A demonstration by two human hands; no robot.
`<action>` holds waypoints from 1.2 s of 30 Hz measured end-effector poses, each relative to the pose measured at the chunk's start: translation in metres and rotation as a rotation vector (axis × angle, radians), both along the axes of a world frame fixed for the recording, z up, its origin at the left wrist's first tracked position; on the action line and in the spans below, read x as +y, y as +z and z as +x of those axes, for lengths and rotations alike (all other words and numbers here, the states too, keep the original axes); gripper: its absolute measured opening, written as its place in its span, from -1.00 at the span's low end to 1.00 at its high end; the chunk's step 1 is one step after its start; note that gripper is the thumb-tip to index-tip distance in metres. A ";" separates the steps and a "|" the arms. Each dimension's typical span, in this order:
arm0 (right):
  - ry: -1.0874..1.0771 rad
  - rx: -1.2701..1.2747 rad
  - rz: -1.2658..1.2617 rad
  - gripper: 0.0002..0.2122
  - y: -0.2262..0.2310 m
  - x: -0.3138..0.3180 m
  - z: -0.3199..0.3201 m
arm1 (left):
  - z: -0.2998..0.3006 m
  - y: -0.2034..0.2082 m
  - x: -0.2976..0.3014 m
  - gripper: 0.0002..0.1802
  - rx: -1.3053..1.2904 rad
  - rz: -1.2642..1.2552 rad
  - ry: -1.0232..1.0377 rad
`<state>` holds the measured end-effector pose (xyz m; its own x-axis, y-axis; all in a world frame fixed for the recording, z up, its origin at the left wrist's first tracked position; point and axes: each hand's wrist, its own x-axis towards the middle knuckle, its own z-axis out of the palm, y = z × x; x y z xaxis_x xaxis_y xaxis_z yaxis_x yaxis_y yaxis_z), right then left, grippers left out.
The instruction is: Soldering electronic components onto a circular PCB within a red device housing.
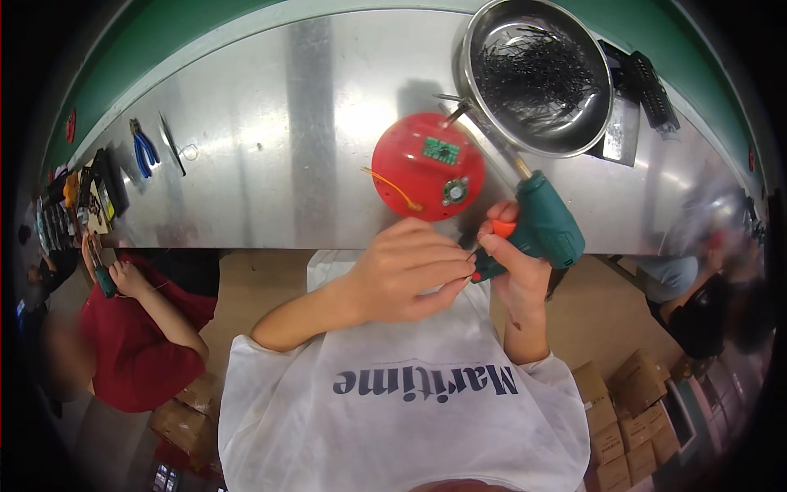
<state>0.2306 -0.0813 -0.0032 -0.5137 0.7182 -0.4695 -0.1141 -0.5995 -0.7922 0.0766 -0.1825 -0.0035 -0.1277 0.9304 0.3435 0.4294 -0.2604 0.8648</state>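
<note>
My right hand (515, 261) grips a green glue-gun-like tool (539, 223) with an orange trigger; its metal tip (459, 111) points up-left over a red round disc (426, 166). The disc lies on the metal table and carries a small green circuit board (440, 150), a round silver part (455, 191) and an orange wire (392, 187). My left hand (410, 266) sits just below the disc, fingers curled against the tool's base and the right hand's fingers; what it pinches is hidden.
A steel bowl (490, 57) of thin dark wires stands behind the disc. Blue-handled pliers (143, 150) and tweezers (170, 143) lie at far left. A person in red (139, 344) works at the left, another at the right (697, 295). Cardboard boxes (631, 410) stack on the floor.
</note>
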 end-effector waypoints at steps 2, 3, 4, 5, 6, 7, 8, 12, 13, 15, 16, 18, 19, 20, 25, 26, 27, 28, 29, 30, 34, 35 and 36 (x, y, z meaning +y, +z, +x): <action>-0.001 0.002 -0.005 -0.59 0.001 0.000 -0.002 | 0.001 -0.002 -0.001 -0.74 0.017 0.014 0.012; -0.009 0.001 -0.007 -0.60 0.001 0.000 -0.003 | 0.001 -0.003 -0.002 -0.74 0.030 0.017 0.016; -0.003 0.003 -0.009 -0.60 0.000 0.000 -0.003 | 0.002 -0.003 -0.003 -0.75 0.043 0.021 0.019; 0.004 -0.001 0.003 -0.60 -0.001 0.001 -0.002 | 0.003 -0.003 -0.002 -0.75 0.045 0.018 0.024; 0.012 -0.005 0.015 -0.61 -0.001 0.001 -0.002 | 0.004 -0.003 -0.002 -0.75 0.081 0.028 0.038; 0.014 -0.003 0.013 -0.61 -0.001 0.002 -0.001 | 0.004 -0.003 -0.001 -0.75 0.116 0.038 0.047; -0.016 0.014 0.030 -0.62 0.000 0.002 -0.001 | 0.001 0.000 -0.004 -0.75 0.119 0.035 0.049; -0.067 0.011 0.104 -0.63 0.001 0.005 0.003 | -0.006 0.005 -0.011 -0.89 0.165 -0.276 0.255; -0.065 0.016 0.101 -0.63 0.001 0.006 0.004 | -0.006 0.003 -0.009 -0.89 0.145 -0.381 0.457; -0.072 -0.010 0.072 -0.62 0.002 0.007 0.004 | -0.010 -0.002 -0.005 -0.85 0.132 -0.471 0.534; -0.070 -0.007 0.070 -0.62 0.002 0.007 0.004 | -0.011 -0.005 -0.002 -0.81 0.112 -0.559 0.610; -0.069 0.005 0.092 -0.61 0.002 0.007 0.004 | -0.014 -0.007 0.002 -0.81 0.135 -0.636 0.603; -0.068 0.007 0.090 -0.61 0.001 0.007 0.005 | -0.015 -0.007 0.003 -0.81 0.154 -0.712 0.594; -0.069 0.008 0.078 -0.61 -0.001 0.007 0.006 | -0.015 -0.007 0.005 -0.81 0.156 -0.714 0.595; -0.080 -0.002 0.069 -0.61 -0.003 0.008 0.006 | -0.010 -0.009 0.007 -0.85 0.082 -0.595 0.596; -0.082 0.012 0.057 -0.61 -0.004 0.008 0.006 | -0.010 -0.009 0.007 -0.85 0.083 -0.597 0.594; -0.084 0.026 0.046 -0.62 -0.004 0.008 0.007 | -0.010 -0.008 0.007 -0.88 0.042 -0.571 0.588; -0.086 0.025 0.044 -0.62 -0.004 0.008 0.007 | -0.009 -0.007 0.007 -0.91 0.000 -0.544 0.583; -0.083 0.019 0.051 -0.62 -0.003 0.008 0.007 | -0.009 -0.008 0.007 -0.91 0.000 -0.546 0.580; -0.080 0.013 0.058 -0.62 -0.003 0.009 0.007 | -0.010 -0.010 0.008 -0.93 -0.036 -0.463 0.590; -0.081 0.045 0.061 -0.62 -0.007 0.009 0.007 | -0.010 -0.014 0.010 -0.95 -0.149 -0.308 0.544; -0.058 0.028 0.076 -0.61 -0.006 0.009 0.006 | -0.010 -0.014 0.010 -0.95 -0.157 -0.307 0.539; -0.034 0.010 0.091 -0.60 -0.006 0.009 0.006 | -0.009 -0.013 0.011 -0.95 -0.192 -0.317 0.520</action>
<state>0.2364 -0.0724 -0.0089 -0.4930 0.7747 -0.3961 -0.1414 -0.5205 -0.8421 0.0674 -0.1715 -0.0170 -0.6219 0.7830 -0.0122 0.2604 0.2215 0.9398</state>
